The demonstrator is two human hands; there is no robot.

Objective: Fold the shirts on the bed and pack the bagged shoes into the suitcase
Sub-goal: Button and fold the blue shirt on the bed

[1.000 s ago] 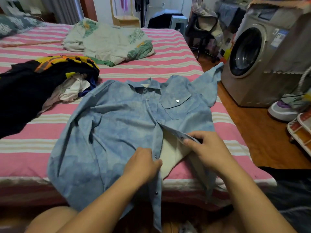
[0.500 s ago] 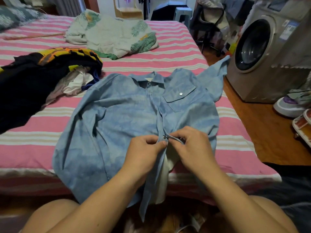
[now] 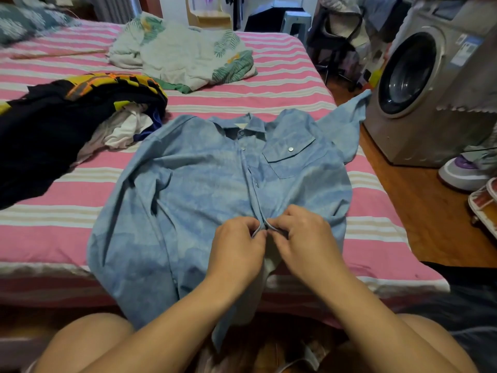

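1. The blue shirt (image 3: pixel 204 200) is my landmark. It lies face up on the striped bed (image 3: pixel 282 84), collar away from me, hem hanging over the near edge.
2. My left hand (image 3: pixel 236 249) pinches one edge of the shirt's front opening, low on the chest. My right hand (image 3: pixel 304 238) pinches the facing edge. The fingertips of both hands meet over a snap.
3. Judgement: I am closing a snap so that the front stays shut for folding. The snaps above this one look closed. The opening below my hands gapes.
4. Handling: the fabric looks light, soft and limp. It wrinkles and sags under its own weight, so it will not hold a shape unsupported. It does not look fragile or slippery.
5. Grip points: take the stiffer edge strip beside each snap when fastening. Take the shoulders and the hem when folding.
6. Surface: the bedding looks soft and yielding. Pressing a snap against it gives little backing, so I judge a pinch between the fingers to be the better method.
7. Left of the shirt lies a dark clothes pile (image 3: pixel 53 130), touching or nearly touching its shoulder. Beyond the collar lies a leaf-print garment (image 3: pixel 188 55).
8. Right of the shirt, on the wooden floor, stands a washing machine (image 3: pixel 435 84). Bagged shoes and a suitcase I cannot identify.
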